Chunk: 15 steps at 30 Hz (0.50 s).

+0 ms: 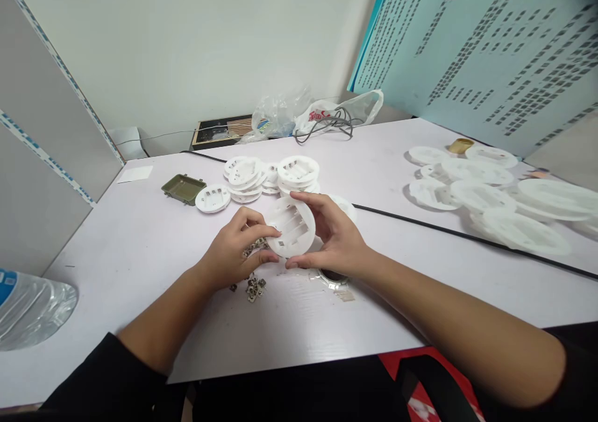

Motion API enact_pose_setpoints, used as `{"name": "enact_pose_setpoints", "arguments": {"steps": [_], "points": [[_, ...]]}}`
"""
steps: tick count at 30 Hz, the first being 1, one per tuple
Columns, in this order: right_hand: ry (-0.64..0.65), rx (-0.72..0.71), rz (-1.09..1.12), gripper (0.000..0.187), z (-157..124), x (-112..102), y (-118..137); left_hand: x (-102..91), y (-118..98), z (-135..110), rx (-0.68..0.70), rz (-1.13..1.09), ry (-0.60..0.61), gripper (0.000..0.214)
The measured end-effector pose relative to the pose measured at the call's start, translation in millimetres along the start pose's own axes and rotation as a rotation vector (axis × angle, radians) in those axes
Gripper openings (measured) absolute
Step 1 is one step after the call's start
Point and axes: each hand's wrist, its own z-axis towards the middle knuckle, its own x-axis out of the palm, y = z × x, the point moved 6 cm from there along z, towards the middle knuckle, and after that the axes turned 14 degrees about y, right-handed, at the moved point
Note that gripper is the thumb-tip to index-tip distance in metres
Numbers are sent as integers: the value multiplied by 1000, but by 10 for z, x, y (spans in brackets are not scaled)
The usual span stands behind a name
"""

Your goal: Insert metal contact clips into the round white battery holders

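Note:
Between my two hands a round white plastic battery holder is raised above the table, its slotted face tilted toward me. My left hand grips its left edge, the index finger on the face near a small metal piece and the thumb below. My right hand is curved round its right rim, fingers on top and thumb underneath. Small metal contacts lie in a loose pile beneath my left hand. Partly hidden under my right wrist is a dark round object with a clear rim.
Stacks of similar white discs stand behind my hands, with more discs spread at the right. A green tray sits at back left. A black cable crosses the table. Plastic bags lie against the wall; a water bottle is at left.

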Motion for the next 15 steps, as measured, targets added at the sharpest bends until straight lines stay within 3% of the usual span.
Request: {"name": "enact_pose_setpoints", "arguments": {"steps": [5,9,15], "points": [[9,-19,40,91,18,30,24,-17,-96,5,82,70,-62,20],[12,31,92,90,54,47,6,-37,-112,5,68,23,-103,24],[6,54,-193,51,74,-39,19,-32,-54,27,-91,-227,-37,8]]}}
